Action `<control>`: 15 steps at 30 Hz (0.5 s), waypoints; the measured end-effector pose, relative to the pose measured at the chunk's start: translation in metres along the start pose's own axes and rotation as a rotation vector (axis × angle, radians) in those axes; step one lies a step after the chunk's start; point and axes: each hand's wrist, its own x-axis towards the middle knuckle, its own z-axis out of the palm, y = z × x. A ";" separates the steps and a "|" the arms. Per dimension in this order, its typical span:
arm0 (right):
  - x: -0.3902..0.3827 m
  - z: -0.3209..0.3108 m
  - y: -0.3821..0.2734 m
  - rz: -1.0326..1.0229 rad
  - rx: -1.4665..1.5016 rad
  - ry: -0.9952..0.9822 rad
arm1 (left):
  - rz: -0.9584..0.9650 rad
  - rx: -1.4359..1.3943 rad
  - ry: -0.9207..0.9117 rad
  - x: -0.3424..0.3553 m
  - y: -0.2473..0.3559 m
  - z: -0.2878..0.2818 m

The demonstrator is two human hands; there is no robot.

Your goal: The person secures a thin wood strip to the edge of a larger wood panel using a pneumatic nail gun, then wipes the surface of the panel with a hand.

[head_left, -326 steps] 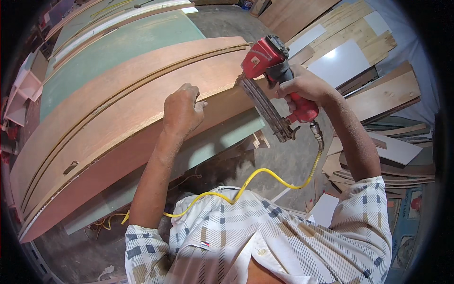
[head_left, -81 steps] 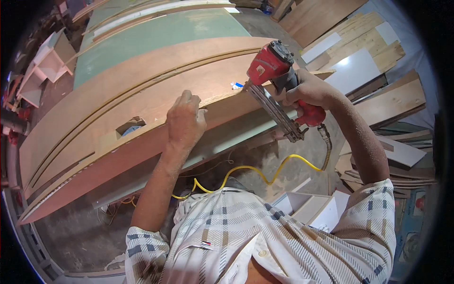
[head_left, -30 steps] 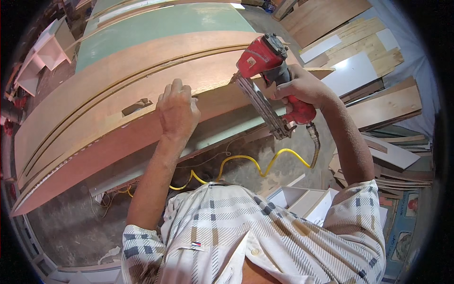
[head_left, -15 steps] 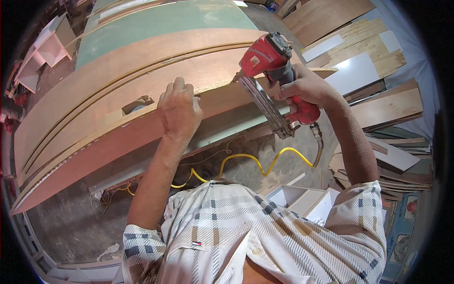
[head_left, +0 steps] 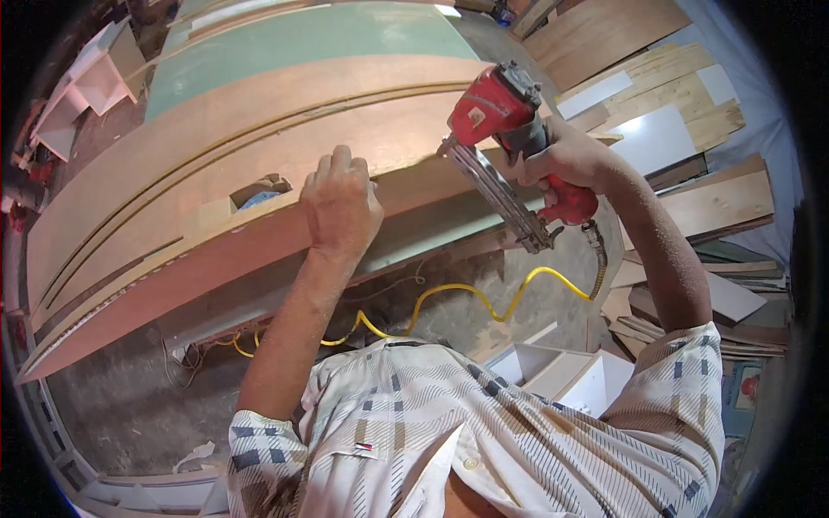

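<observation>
So the red nail gun (head_left: 492, 108) is gripped by its handle in the right hand (head_left: 574, 157), fingers wrapped round it, with the yellow hose (head_left: 449, 287) hooked up and looping below and to the left of that hand. The curved panel (head_left: 380, 134) is right under the left hand (head_left: 343, 194) and runs off on both sides of it. The left hand's fingers are curled at the panel's edge, but whether it's being properly gripped or just leaned on can't be told. The gun's nose is held by that same edge, a bit right of the left hand; actual contact can't be made out. As for progress, it looks like things are partway: the top and the pinkish side (head_left: 233, 250) already meet along the edge beside the left hand, and the curved ribs (head_left: 345, 103) are lying in place beyond it. Just left of that hand a cutout (head_left: 259, 190) is left open. Any nails are too small to be seen, so how much of the edge has been fastened, and how much is left, can't be judged.
</observation>
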 end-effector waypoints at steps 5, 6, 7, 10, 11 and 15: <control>-0.001 0.005 0.001 -0.048 -0.008 -0.041 | 0.059 0.018 0.006 -0.007 -0.011 0.001; -0.001 0.005 0.003 -0.079 0.005 -0.049 | 0.092 0.021 -0.012 -0.007 -0.016 -0.002; 0.000 0.005 0.006 -0.062 -0.023 -0.022 | 0.128 0.016 -0.037 -0.006 -0.017 -0.008; -0.008 0.003 0.007 -0.082 0.081 0.001 | -0.026 0.009 -0.017 -0.006 -0.037 -0.038; -0.008 0.000 0.011 -0.083 0.082 -0.001 | -0.027 0.011 -0.018 -0.006 -0.043 -0.050; -0.006 -0.002 0.013 -0.080 0.110 -0.022 | -0.027 0.034 -0.143 -0.010 -0.065 -0.073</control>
